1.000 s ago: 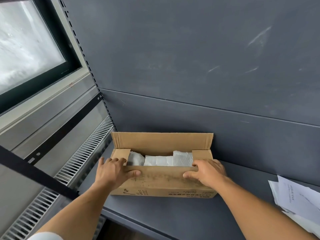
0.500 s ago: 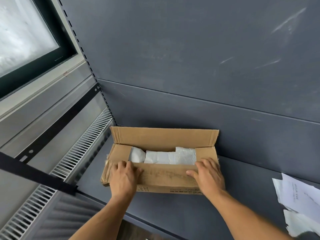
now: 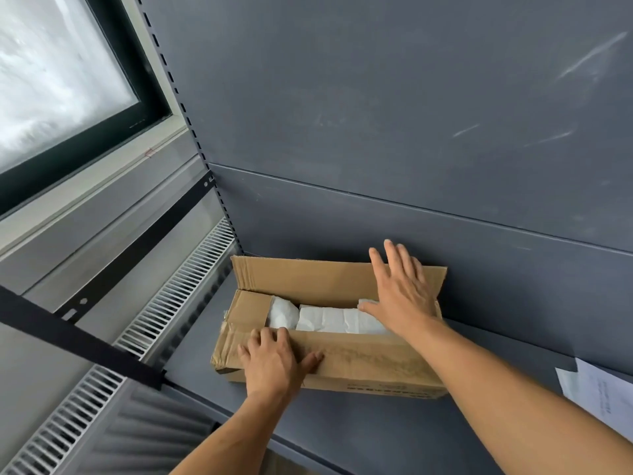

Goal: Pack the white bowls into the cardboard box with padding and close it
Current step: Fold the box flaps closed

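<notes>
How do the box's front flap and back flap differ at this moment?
The front flap leans in over the white padding; the back flap stands upright against the wall. The left hand presses the front flap; the right hand, fingers straight, is at the back flap. Both are brown cardboard.

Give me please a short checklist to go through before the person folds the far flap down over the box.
1. Contents covered: white padding fills the opening of the cardboard box and no bowl shows. Ok.
2. Padding lies lower than the flap line: cannot tell.
3. Left end flap folded inward: ok.
4. Right end flap folded inward: hidden behind the right hand. Cannot tell.
5. Near flap held down: the left hand rests on it. Ok.
6. Far flap gripped: it stands upright and the right hand is open in front of it. Not ok.
</notes>
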A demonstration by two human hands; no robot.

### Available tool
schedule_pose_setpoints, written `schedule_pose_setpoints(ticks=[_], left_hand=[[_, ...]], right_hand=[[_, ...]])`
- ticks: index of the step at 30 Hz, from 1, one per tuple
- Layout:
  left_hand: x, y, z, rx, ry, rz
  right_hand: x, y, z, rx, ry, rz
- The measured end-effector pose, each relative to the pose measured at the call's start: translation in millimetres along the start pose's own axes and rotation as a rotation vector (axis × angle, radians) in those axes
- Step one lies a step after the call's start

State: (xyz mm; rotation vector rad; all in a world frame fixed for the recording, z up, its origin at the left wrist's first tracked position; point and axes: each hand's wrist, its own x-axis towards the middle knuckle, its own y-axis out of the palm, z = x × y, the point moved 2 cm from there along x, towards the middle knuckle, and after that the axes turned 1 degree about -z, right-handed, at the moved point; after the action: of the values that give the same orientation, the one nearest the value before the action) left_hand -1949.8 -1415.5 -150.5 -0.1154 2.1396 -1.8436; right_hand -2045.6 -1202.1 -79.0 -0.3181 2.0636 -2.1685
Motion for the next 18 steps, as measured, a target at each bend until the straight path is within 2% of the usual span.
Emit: schedule_pose_setpoints(ticks=[3, 10, 15, 18], left_hand=[[0.8, 0.3, 0.6, -0.006, 0.002, -0.002], [2.3, 5.1, 2.0, -0.002, 0.018, -0.033], [0.0, 6.6, 3.4, -0.006, 0.019, -0.076], [-7.4, 6.2, -1.0, -0.007, 0.017, -0.102]], right_hand=[[-0.5, 7.6, -4.1, 0.021, 0.036, 0.086], [-24.1, 13.1, 0.1, -0.021, -0.010, 0.025], [-49.1, 30.1, 3.2, 0.031, -0.017, 0.075], [-67.9, 41.5, 2.0, 0.080, -0.021, 0.162]])
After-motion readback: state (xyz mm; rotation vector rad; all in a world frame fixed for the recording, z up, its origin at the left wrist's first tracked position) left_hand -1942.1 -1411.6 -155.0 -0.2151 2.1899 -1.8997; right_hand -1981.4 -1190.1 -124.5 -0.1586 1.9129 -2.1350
